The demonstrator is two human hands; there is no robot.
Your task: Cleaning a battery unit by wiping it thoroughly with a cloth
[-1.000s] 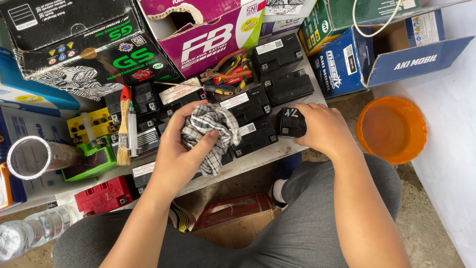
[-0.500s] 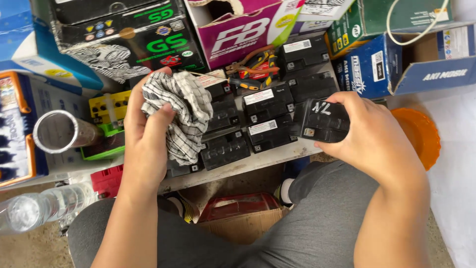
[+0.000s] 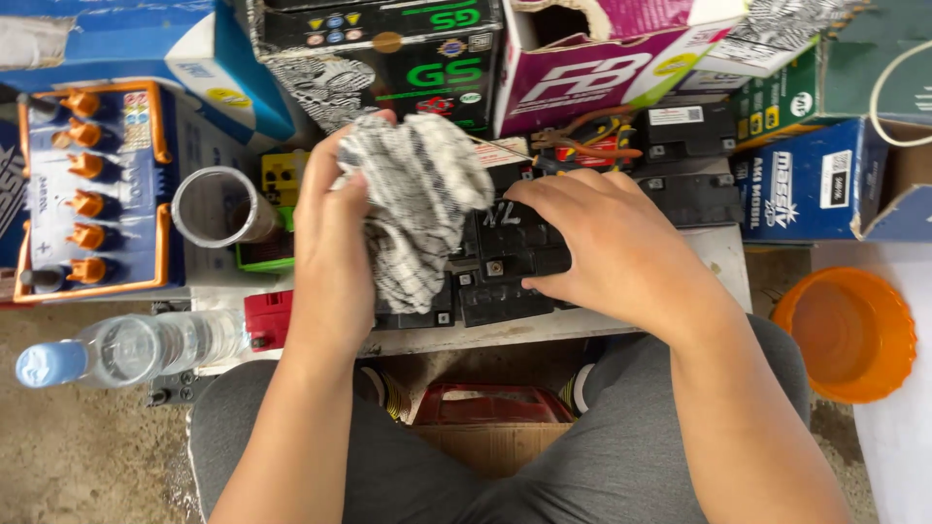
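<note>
Battery (image 3: 505,243), small, black, boxy, sits on the workbench (image 3: 723,262) edge just left of my right hand (image 3: 607,247), which clamps its stiff, likely dense casing by the sides, while my left hand (image 3: 335,243) bunches a soft checked rag (image 3: 417,204) against its top.

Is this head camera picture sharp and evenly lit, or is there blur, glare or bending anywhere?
Head view: soft, even daylight, no hard shadows; the left hand and its checked cloth look slightly soft, as does the right hand on the black battery; faint shine on the plastic bottle and the orange bowl; the boxes at the top edge lean outward, a wide-lens effect.
</note>
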